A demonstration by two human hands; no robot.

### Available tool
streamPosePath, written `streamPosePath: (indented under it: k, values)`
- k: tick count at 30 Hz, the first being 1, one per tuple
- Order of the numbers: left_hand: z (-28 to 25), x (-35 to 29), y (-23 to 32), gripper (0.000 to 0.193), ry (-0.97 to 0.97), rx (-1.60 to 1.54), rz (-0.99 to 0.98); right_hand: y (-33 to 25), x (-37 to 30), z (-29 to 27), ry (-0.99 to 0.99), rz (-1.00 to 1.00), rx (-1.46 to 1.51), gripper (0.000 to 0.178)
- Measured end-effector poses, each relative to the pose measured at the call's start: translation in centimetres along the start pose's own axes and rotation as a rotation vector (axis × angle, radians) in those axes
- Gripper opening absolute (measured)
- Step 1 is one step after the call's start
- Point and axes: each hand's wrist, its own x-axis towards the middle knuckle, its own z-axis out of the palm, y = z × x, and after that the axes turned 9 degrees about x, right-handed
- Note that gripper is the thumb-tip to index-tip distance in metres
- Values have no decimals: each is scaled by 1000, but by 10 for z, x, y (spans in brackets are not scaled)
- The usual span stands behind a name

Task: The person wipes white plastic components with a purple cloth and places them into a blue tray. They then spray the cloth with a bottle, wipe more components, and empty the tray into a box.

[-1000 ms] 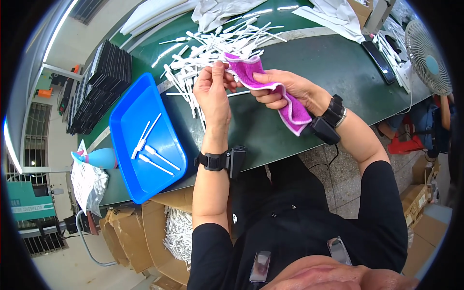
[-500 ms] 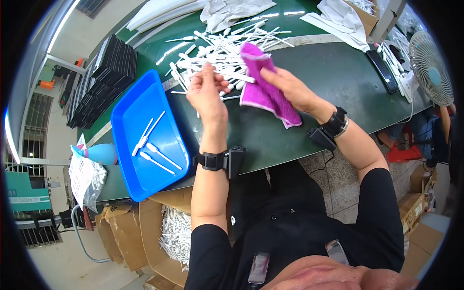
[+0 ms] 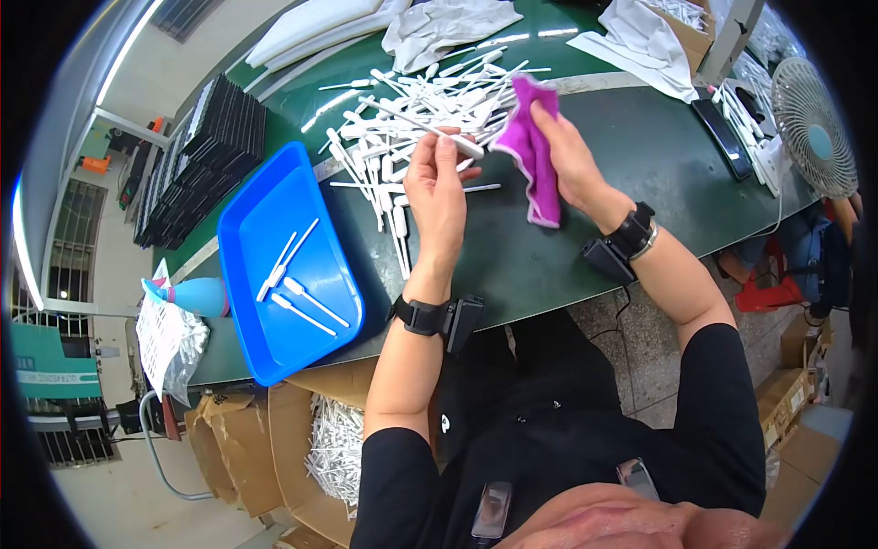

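Note:
Between the fingers of my left hand (image 3: 437,197) is a white plastic dropper pipette (image 3: 470,146). Its thick bulb end points right and its thin stem slants up to the left. My right hand (image 3: 574,160) grips a purple cloth (image 3: 541,178), whose left edge hangs close by the bulb end; I cannot tell whether they touch. Under and beyond both hands spreads a loose pile of similar pipettes (image 3: 416,101) on the green table (image 3: 640,156). Left of my left hand, a blue tray (image 3: 315,215) holds several more pipettes (image 3: 311,302).
Stacked black trays (image 3: 206,151) and a blue spray bottle (image 3: 197,296) stand on the left. White cloth or sheeting (image 3: 448,27) lies at the back. A black phone-like object (image 3: 721,137) and a fan (image 3: 812,128) are at the right. Below the table, a cardboard box (image 3: 285,430) contains white pieces.
My left hand has moved right with the pipette, whose stem now tilts further up to the left. The purple cloth has shifted right and hangs more bunched in my right hand.

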Motion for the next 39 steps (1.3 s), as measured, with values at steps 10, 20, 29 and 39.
streamPosePath:
  k: [10,20,29,39]
  values:
    - [15,-15,-27,24,-436,255,-306,14,-4,8,-108,4,334,27]
    - [32,-57,5,22,-367,1390,574,-7,7,-16,60,73,784,23]
    - [-111,-75,90,14,195,1733,303,-21,33,-66,-65,-41,887,30]
    - [-104,-46,52,28,-142,1886,136,-6,22,-29,-95,69,569,37]
